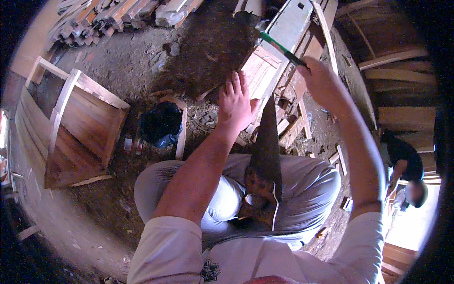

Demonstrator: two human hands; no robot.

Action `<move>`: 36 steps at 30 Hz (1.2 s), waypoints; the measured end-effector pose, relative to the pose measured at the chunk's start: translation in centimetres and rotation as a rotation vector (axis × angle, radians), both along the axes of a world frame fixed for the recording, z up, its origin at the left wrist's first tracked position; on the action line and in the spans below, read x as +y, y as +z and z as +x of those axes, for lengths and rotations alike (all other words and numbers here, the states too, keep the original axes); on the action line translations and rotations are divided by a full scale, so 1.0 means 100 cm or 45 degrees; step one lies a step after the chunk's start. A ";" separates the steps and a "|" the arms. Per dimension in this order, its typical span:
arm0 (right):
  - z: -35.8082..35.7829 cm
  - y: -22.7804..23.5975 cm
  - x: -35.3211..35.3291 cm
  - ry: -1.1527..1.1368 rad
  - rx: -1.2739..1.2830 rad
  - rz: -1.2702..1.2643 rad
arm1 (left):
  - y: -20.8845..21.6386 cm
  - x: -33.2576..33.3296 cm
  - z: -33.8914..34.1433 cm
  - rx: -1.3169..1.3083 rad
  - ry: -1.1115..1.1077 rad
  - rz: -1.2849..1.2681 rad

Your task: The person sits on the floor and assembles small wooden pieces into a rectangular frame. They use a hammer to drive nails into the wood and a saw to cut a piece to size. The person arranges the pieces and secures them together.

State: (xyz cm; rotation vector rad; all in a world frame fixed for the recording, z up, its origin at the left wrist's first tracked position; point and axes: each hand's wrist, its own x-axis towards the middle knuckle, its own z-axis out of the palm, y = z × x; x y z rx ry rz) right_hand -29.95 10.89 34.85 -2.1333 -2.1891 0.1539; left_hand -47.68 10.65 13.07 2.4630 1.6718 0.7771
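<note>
1. Wooden board (258, 71), pale, lies lengthwise on a long grey bench (289, 21), ahead of a person seated with folded legs.
2. Left hand (232, 104): fingers extended and slightly parted, palm down at the board's near-left edge, thumb out to the side. It appears to steady the wood rather than grasp it.
3. Right hand (318, 78): fingers wrapped around the dark grip of a green-handled hammer (278, 43), whose head hangs beyond the far end of the board.
4. Progress, as a judgement: the board is set on its support and the tool is in hand. Nails or finished joints are too small to make out, so how much remains cannot be told.
5. Handsaw (267, 146) rests across the lap, with neither hand on it.
6. Offcuts (291, 130) lie beside the bench, suggesting some cutting is done; an open wooden frame (85, 123) stands at left.
</note>
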 end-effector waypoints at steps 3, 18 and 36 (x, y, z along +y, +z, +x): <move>-0.010 0.021 0.028 0.171 -0.105 0.079 | -0.003 -0.001 -0.003 0.022 0.009 -0.047; -0.008 0.032 0.043 0.452 -0.733 -0.134 | -0.005 0.000 0.000 0.005 0.022 -0.018; 0.013 -0.012 -0.009 -0.066 0.084 0.052 | -0.001 0.000 -0.007 0.003 0.022 0.005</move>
